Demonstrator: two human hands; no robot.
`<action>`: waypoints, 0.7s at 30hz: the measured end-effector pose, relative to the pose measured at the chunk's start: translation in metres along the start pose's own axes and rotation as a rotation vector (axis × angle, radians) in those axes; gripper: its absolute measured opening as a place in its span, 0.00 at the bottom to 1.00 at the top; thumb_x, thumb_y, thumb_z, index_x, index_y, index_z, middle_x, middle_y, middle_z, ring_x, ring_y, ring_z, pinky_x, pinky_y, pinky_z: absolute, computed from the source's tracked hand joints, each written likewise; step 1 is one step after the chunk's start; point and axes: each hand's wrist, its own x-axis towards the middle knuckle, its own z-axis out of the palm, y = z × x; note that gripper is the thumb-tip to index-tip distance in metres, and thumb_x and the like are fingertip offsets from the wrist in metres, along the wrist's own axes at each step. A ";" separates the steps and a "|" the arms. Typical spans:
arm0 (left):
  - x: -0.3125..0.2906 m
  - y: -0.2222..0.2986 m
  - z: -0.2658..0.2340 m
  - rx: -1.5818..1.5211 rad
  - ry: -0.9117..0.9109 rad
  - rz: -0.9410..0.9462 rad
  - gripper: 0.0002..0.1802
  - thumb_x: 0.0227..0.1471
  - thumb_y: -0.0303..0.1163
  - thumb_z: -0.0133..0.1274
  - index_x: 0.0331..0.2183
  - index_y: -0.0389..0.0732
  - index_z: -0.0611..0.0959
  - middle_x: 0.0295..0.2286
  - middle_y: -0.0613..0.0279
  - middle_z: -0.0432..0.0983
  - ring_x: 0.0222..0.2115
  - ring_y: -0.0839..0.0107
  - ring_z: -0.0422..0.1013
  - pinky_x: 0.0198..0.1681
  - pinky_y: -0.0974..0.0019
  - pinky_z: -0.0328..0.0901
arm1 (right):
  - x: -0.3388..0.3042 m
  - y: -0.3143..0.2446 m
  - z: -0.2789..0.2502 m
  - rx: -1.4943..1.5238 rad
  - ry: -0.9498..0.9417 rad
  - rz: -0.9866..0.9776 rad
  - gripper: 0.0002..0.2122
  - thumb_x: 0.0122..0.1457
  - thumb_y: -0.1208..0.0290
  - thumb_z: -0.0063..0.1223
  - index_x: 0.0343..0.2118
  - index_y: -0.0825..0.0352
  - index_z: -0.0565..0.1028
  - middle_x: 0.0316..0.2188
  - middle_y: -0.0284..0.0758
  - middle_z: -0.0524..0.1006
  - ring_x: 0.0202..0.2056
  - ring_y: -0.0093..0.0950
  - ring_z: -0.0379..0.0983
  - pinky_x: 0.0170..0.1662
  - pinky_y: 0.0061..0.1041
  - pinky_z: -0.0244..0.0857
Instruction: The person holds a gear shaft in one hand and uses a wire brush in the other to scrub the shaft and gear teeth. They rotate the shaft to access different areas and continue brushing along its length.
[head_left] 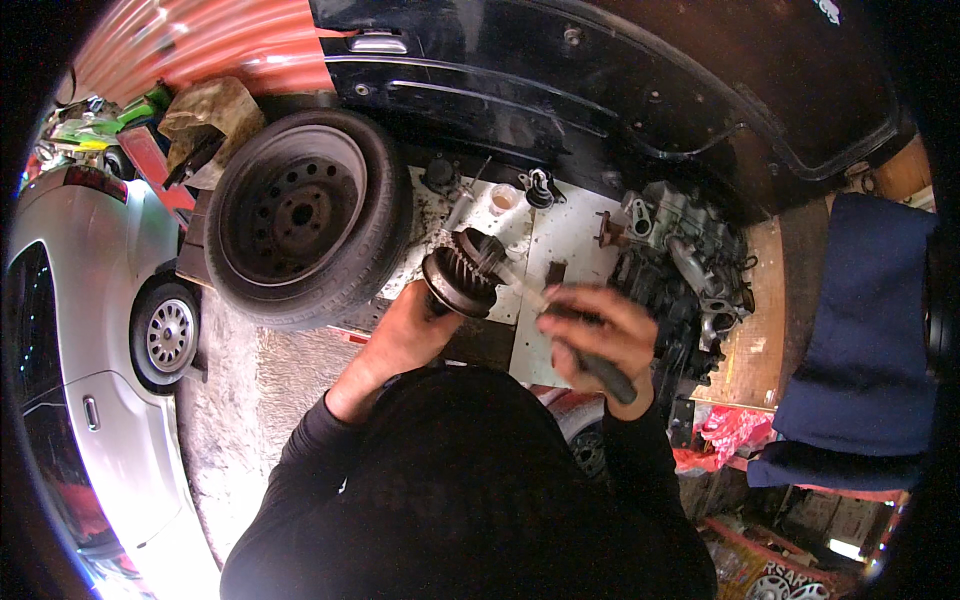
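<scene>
My left hand [412,328] is closed around a dark, round metal part with a ring of fins or teeth [462,290], held up over the work surface. In my right hand [605,330] is a brush [608,378] with a dark handle, smeared by motion. Its dark head rests on or just over the upper right side of the finned part; contact cannot be told. Beyond the part, a small pale cup [503,198] stands on the white board [540,345]. A small black-and-silver part [540,188] sits right of the cup.
A wheel with a tyre [385,235] leans at the left of the bench. On the right stands a greasy engine block [690,280]. A black vehicle panel [480,80] borders the back. Dark blue cloth [850,320] hangs far right; a silver car [120,370] is at far left.
</scene>
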 end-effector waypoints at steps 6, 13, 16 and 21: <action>-0.002 0.000 0.000 -0.041 0.007 -0.024 0.20 0.50 0.24 0.57 0.46 0.31 0.79 0.37 0.44 0.81 0.42 0.58 0.78 0.46 0.59 0.70 | 0.000 0.002 -0.001 -0.056 0.052 0.027 0.13 0.50 0.75 0.62 0.40 0.59 0.85 0.42 0.43 0.81 0.35 0.33 0.82 0.37 0.29 0.77; -0.002 0.007 -0.004 -0.024 -0.060 -0.056 0.21 0.51 0.22 0.56 0.49 0.32 0.77 0.41 0.47 0.80 0.45 0.61 0.76 0.51 0.60 0.68 | -0.003 -0.005 -0.001 -0.034 -0.023 0.000 0.18 0.47 0.78 0.64 0.44 0.58 0.84 0.44 0.41 0.80 0.41 0.35 0.81 0.42 0.31 0.77; -0.001 0.008 -0.007 0.009 -0.129 -0.094 0.27 0.53 0.19 0.56 0.56 0.32 0.71 0.49 0.52 0.76 0.52 0.66 0.71 0.58 0.61 0.64 | 0.000 -0.010 0.004 0.011 -0.067 -0.028 0.15 0.49 0.76 0.62 0.41 0.60 0.84 0.44 0.42 0.80 0.39 0.35 0.81 0.40 0.30 0.77; -0.003 0.011 -0.005 -0.052 -0.057 -0.053 0.19 0.51 0.25 0.57 0.47 0.33 0.80 0.38 0.48 0.81 0.42 0.63 0.77 0.48 0.61 0.69 | 0.001 -0.003 -0.002 0.019 0.030 -0.009 0.12 0.48 0.78 0.61 0.38 0.66 0.84 0.42 0.44 0.81 0.39 0.34 0.81 0.40 0.27 0.77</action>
